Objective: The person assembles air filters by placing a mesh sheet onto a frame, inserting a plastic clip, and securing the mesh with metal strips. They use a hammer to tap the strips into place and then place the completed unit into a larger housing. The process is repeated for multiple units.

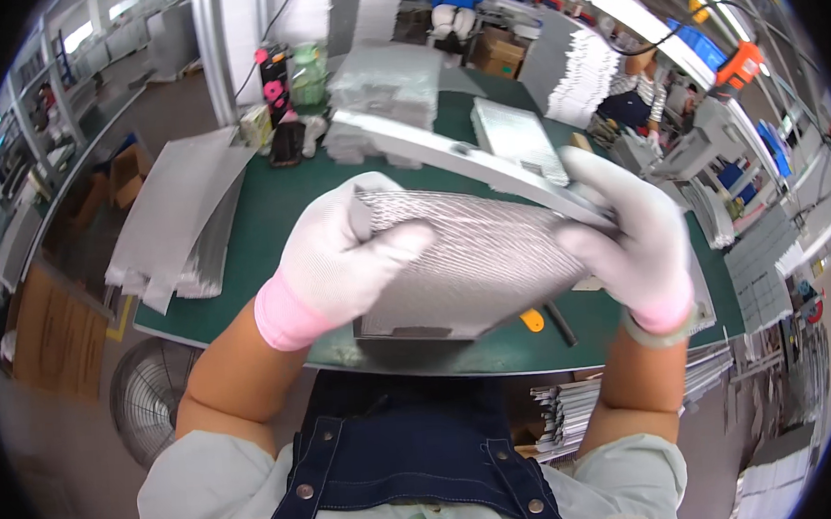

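Both my hands wear white gloves with pink cuffs and hold things up over the green table. My left hand grips the left edge of a silvery metal mesh panel, thumb across its face. My right hand holds the panel's right edge together with a long grey metal frame piece, which runs diagonally from the upper left across the top of the mesh.
A stack of mesh sheets lies on the table's left side, more piles at the back. A yellow-handled tool lies near the front edge. A floor fan stands lower left. Another person works at the right.
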Motion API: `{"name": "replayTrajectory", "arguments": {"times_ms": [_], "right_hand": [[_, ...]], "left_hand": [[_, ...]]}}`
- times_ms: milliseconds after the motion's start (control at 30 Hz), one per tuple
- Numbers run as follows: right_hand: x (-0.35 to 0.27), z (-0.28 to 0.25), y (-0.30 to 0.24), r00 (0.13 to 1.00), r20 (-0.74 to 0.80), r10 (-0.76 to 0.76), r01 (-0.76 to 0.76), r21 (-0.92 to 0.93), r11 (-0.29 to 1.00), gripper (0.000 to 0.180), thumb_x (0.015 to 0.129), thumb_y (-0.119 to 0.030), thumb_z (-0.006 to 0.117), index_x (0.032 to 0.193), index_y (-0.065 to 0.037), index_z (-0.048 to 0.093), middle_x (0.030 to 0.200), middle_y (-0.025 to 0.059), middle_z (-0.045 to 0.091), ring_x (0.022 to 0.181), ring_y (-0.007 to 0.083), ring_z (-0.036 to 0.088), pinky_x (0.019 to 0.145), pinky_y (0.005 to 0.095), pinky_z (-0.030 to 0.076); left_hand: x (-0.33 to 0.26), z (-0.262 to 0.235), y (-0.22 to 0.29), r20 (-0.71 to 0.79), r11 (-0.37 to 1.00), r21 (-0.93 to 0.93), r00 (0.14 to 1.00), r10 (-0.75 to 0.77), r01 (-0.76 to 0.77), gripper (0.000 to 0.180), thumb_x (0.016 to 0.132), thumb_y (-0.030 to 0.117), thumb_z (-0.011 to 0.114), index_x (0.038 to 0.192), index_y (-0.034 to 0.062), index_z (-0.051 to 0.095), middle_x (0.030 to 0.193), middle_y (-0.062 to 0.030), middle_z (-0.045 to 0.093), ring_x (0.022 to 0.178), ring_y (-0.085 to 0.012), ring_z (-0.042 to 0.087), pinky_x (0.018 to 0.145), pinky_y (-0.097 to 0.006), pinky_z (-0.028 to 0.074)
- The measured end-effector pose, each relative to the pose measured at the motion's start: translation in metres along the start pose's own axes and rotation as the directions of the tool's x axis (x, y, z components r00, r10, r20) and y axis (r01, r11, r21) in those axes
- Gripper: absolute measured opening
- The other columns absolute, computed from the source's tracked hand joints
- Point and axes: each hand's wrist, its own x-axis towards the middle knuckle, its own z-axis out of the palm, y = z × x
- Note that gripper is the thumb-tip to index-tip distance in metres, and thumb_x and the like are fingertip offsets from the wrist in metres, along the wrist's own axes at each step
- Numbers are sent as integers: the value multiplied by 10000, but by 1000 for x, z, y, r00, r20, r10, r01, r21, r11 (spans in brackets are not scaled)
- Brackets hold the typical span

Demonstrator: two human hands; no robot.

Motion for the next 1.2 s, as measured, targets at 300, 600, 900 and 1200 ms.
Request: {"name": "replayTrajectory", "arguments": {"times_ms": [300,600,900,1200], "right_hand": [[-68,50,63,871,329,364,-445,217,869,436,868,-35,714,1293,18,634,1052,75,710,929,115,647,850,261,505],[-89,65,124,821,351,451,-566,390,727,424,887,-42,713,1302,11,638,1025,29,678,914,85,609,834,250,495],[-108,56,110,853,261,452,-519,335,787,434,843,-48,734,1266,12,660,962,58,701,854,97,625,797,247,495],[-104,36,52,830,92,550,-557,169,813,390,821,27,701,1210,-3,704,871,70,723,775,98,647,723,228,497]], "left_hand": [[-18,57,-99,125,875,-390,958,-258,287,312,984,190,640,1195,-35,591,1107,-58,669,992,-99,581,914,-280,480],[11,78,-140,122,878,-389,960,-251,279,317,991,194,626,1197,-44,585,1115,-62,662,1001,-109,581,919,-285,478],[10,88,-103,58,875,104,875,-480,473,304,950,178,665,1166,-31,625,1081,-68,694,1035,-125,616,926,-316,494],[16,94,-110,168,831,-349,901,-400,434,359,941,123,673,1231,-64,574,1188,-85,662,1073,-125,614,950,-286,487]]}}
